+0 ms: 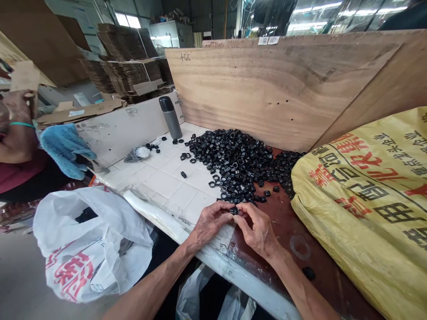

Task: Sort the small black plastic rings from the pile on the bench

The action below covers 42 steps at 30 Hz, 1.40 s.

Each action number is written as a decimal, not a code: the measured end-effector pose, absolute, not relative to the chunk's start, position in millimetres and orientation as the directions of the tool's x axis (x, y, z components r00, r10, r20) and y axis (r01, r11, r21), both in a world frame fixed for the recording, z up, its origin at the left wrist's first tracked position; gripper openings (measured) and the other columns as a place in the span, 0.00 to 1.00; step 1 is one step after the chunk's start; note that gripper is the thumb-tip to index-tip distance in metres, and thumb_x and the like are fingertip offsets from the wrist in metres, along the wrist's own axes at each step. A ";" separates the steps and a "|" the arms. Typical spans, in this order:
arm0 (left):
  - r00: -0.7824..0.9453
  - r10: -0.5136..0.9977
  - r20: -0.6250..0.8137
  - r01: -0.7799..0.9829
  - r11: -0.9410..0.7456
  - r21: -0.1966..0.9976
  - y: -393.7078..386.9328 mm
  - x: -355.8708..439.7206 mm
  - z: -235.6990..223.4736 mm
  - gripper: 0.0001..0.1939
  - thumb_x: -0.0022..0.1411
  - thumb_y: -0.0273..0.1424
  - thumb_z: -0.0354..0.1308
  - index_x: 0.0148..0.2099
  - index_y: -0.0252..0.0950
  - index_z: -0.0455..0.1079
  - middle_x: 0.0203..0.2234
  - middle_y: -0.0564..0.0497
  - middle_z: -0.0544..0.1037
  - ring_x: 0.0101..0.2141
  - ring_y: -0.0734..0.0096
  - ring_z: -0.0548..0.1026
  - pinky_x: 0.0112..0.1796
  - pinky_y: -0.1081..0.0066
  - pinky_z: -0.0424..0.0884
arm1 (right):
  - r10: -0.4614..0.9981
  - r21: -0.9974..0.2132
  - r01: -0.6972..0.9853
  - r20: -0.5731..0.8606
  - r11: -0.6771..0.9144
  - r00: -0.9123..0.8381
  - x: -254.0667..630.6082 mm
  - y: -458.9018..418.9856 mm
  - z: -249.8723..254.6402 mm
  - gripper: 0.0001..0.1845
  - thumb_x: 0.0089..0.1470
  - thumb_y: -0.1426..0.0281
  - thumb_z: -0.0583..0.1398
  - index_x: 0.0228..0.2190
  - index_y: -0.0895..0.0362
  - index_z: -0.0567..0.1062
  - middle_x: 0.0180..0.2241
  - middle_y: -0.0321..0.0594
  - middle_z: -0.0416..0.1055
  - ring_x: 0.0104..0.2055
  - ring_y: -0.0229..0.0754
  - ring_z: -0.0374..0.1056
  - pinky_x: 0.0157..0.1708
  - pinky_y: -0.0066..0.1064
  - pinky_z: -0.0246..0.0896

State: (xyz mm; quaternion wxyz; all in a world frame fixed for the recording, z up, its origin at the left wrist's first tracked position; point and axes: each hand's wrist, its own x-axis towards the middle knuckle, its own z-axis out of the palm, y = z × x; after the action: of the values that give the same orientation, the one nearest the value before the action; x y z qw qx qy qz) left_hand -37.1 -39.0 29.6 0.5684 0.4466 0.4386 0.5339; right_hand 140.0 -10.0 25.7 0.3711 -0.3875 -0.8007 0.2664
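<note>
Between the fingertips of both hands is a small black ring-shaped part (pixel 234 210), held near the front edge of the table. My left hand (pixel 211 223) pinches it from the left, thumb and forefinger closed. From the other side my right hand (pixel 257 226) grips it the same way. The fingers cover much of the part. Just beyond the hands lies a big heap of like black rings (pixel 233 155), spread over white tiles and a dark red board. A few loose rings (pixel 183 174) lie to the left of the heap.
A yellow printed sack (pixel 360 213) bulges along the right. At the back rises a plywood panel (pixel 267 89); a grey flask (pixel 171 119) stands by its left end. A small clear bag (pixel 136 154) lies on the tiles. A white plastic bag (pixel 93 240) hangs front left. Another person's arm (pixel 20 124) shows far left.
</note>
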 end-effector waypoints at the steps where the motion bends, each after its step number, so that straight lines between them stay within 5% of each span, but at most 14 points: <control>1: 0.048 0.999 -0.021 -0.222 0.031 0.975 -38.8 -37.2 28.6 0.14 0.57 0.35 0.67 0.45 0.36 0.77 0.42 0.47 0.78 0.43 0.62 0.77 0.46 0.65 0.74 | 0.809 -0.710 0.413 0.399 0.571 -0.432 139.6 -10.0 25.8 0.06 0.62 0.68 0.56 0.40 0.55 0.71 0.34 0.40 0.72 0.35 0.42 0.71 0.38 0.31 0.65; 6: 0.056 0.998 -0.031 -0.273 0.045 0.961 -37.9 -36.5 23.9 0.14 0.55 0.34 0.68 0.44 0.36 0.78 0.41 0.48 0.78 0.40 0.64 0.78 0.45 0.65 0.75 | 0.863 -0.773 0.416 0.325 0.478 -0.387 137.7 -10.6 26.2 0.06 0.63 0.67 0.55 0.37 0.55 0.71 0.30 0.37 0.72 0.30 0.40 0.70 0.33 0.29 0.65; 10: 0.090 0.995 -0.035 -0.272 0.058 0.960 -37.5 -38.4 20.1 0.14 0.58 0.34 0.66 0.46 0.37 0.77 0.42 0.48 0.78 0.38 0.65 0.79 0.44 0.63 0.77 | 0.838 -0.770 0.368 0.382 0.522 -0.389 135.5 -12.2 27.3 0.07 0.63 0.67 0.54 0.38 0.55 0.71 0.34 0.40 0.72 0.35 0.42 0.70 0.39 0.32 0.65; 14: 0.011 0.981 0.193 0.031 -0.193 0.981 -36.7 -41.6 11.3 0.11 0.61 0.32 0.64 0.46 0.37 0.76 0.44 0.46 0.79 0.45 0.62 0.78 0.49 0.61 0.75 | 0.949 -0.924 0.311 0.132 0.222 -0.287 126.2 -16.0 30.1 0.08 0.61 0.64 0.56 0.34 0.54 0.71 0.25 0.35 0.70 0.26 0.40 0.66 0.28 0.30 0.62; 17: 0.038 0.903 0.427 0.300 -0.418 0.857 -38.3 -38.9 5.8 0.10 0.64 0.30 0.59 0.48 0.38 0.74 0.45 0.45 0.79 0.48 0.62 0.77 0.51 0.60 0.74 | 0.968 -0.991 0.118 -0.093 -0.066 -0.233 117.1 -19.7 31.5 0.10 0.58 0.61 0.58 0.30 0.54 0.69 0.17 0.30 0.64 0.20 0.37 0.62 0.23 0.28 0.59; 21: 0.145 0.862 0.485 0.478 -0.491 0.729 -46.1 -37.3 9.8 0.12 0.68 0.27 0.53 0.51 0.39 0.71 0.47 0.44 0.78 0.50 0.63 0.76 0.50 0.62 0.74 | 0.933 -0.969 -0.017 -0.231 -0.245 -0.277 119.0 -17.6 32.9 0.16 0.56 0.57 0.58 0.24 0.55 0.68 0.17 0.31 0.64 0.17 0.35 0.59 0.20 0.27 0.57; 23: 0.151 0.897 0.416 0.542 -0.427 0.724 -49.5 -46.7 15.3 0.13 0.67 0.28 0.53 0.53 0.39 0.69 0.45 0.45 0.78 0.44 0.65 0.78 0.46 0.64 0.75 | 0.942 -0.975 0.121 -0.212 -0.186 -0.260 130.8 -10.0 35.1 0.19 0.56 0.54 0.57 0.22 0.55 0.68 0.17 0.33 0.66 0.16 0.35 0.59 0.19 0.27 0.55; 27: -0.011 0.967 0.256 0.773 -0.154 0.616 -50.9 -82.7 21.9 0.09 0.63 0.26 0.54 0.44 0.37 0.73 0.33 0.49 0.77 0.32 0.65 0.75 0.37 0.64 0.73 | 0.988 -0.829 0.540 0.092 0.143 -0.120 163.2 9.8 39.3 0.14 0.53 0.61 0.60 0.21 0.55 0.71 0.20 0.35 0.70 0.22 0.39 0.65 0.24 0.28 0.56; 31: -0.063 0.893 0.446 0.924 -0.117 0.364 -54.3 -88.7 16.7 0.09 0.60 0.29 0.58 0.43 0.37 0.74 0.40 0.43 0.75 0.41 0.54 0.72 0.43 0.57 0.71 | 0.959 -0.684 0.683 0.085 0.254 -0.271 174.0 14.4 35.9 0.03 0.47 0.74 0.60 0.25 0.55 0.71 0.22 0.33 0.70 0.25 0.39 0.66 0.27 0.29 0.56; 35: 0.067 0.906 0.417 0.817 -0.290 0.499 -56.4 -47.0 8.4 0.09 0.63 0.29 0.56 0.46 0.37 0.70 0.37 0.46 0.74 0.38 0.62 0.73 0.40 0.64 0.72 | 0.900 -0.634 0.649 0.198 0.419 -0.388 161.4 6.6 26.0 0.11 0.48 0.79 0.58 0.34 0.55 0.72 0.30 0.36 0.70 0.31 0.40 0.67 0.32 0.29 0.60; 42: -0.031 0.943 0.332 0.758 -0.194 0.622 -31.9 -26.6 -0.2 0.19 0.57 0.22 0.53 0.51 0.39 0.62 0.38 0.50 0.70 0.31 0.68 0.73 0.35 0.67 0.73 | 0.841 -0.582 0.611 0.304 0.536 -0.448 151.3 -0.1 16.7 0.21 0.48 0.84 0.54 0.43 0.54 0.69 0.40 0.42 0.68 0.39 0.43 0.68 0.40 0.32 0.64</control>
State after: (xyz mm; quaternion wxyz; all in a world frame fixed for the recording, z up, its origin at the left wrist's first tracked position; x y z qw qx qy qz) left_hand -26.6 -31.9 -0.2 0.1284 0.6840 0.6217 0.3593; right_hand 151.3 -0.1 16.7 0.2890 -0.4387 -0.8274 0.1985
